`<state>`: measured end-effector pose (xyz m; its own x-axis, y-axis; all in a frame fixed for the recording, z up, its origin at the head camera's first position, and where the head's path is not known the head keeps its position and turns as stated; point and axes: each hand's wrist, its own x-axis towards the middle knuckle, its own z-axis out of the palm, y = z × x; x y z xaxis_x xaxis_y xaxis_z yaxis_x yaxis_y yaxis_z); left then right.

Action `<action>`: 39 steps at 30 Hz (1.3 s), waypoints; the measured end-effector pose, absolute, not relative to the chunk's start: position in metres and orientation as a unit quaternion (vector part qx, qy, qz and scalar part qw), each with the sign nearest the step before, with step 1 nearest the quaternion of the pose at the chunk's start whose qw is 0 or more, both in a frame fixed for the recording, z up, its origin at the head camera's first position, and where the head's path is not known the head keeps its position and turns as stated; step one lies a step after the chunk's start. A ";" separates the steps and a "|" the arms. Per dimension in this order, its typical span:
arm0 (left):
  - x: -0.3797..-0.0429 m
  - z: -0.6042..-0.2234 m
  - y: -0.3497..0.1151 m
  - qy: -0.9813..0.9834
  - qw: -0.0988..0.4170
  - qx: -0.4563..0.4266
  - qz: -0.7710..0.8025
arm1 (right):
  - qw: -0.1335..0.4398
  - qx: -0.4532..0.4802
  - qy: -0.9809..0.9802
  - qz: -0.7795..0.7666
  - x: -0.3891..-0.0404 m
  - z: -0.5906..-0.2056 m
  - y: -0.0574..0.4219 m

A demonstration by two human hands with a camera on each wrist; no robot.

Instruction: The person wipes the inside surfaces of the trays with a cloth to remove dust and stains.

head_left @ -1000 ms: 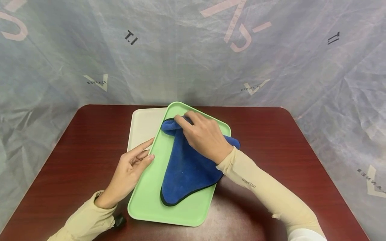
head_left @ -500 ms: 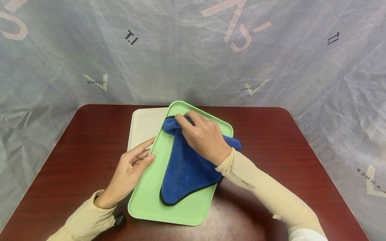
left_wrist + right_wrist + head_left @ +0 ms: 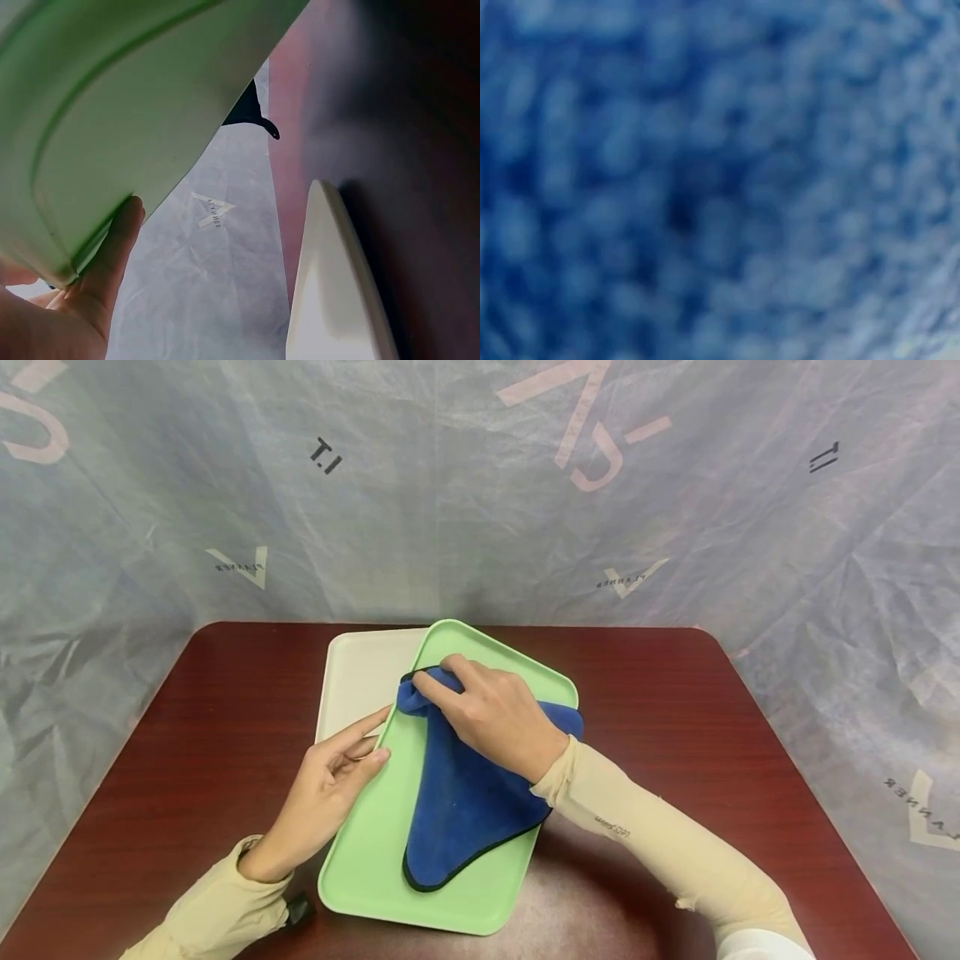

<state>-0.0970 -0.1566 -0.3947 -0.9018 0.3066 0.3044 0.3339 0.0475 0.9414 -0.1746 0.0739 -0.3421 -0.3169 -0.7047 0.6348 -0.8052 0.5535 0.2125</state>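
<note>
My left hand (image 3: 330, 785) grips the left rim of a light green tray (image 3: 367, 860), thumb on the upper side and fingers behind it. The left wrist view shows the underside of the green tray (image 3: 142, 112) raised above the table. A blue cloth (image 3: 465, 810) with black edging lies over the tray's middle, one part hanging past the right rim. My right hand (image 3: 495, 710) holds the bunched upper part of the cloth against the tray, near the left rim. Blue fabric (image 3: 720, 180) fills the whole right wrist view, blurred.
A cream tray (image 3: 360, 681) lies on the dark red table (image 3: 660, 718), partly hidden behind the green one. Grey printed sheeting (image 3: 435, 510) hangs along the back and sides. A small black object (image 3: 298, 910) sits by the left cuff.
My right hand and the cloth have slid a little down and left over the tray. The green tray's upper end has dipped slightly. My left hand keeps its grip.
</note>
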 end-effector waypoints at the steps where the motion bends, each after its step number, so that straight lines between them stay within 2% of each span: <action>1: -0.097 -0.395 -0.157 -0.722 0.008 -0.223 -0.655 | 0.351 0.468 -0.808 0.072 -0.174 -0.342 0.075; 26: -0.096 -0.399 -0.159 -0.690 -0.010 -0.226 -0.688 | 0.292 0.490 -0.819 0.066 -0.163 -0.359 0.102; 39: -0.095 -0.400 -0.160 -0.689 0.003 -0.228 -0.687 | 0.269 0.485 -0.830 0.055 -0.158 -0.370 0.127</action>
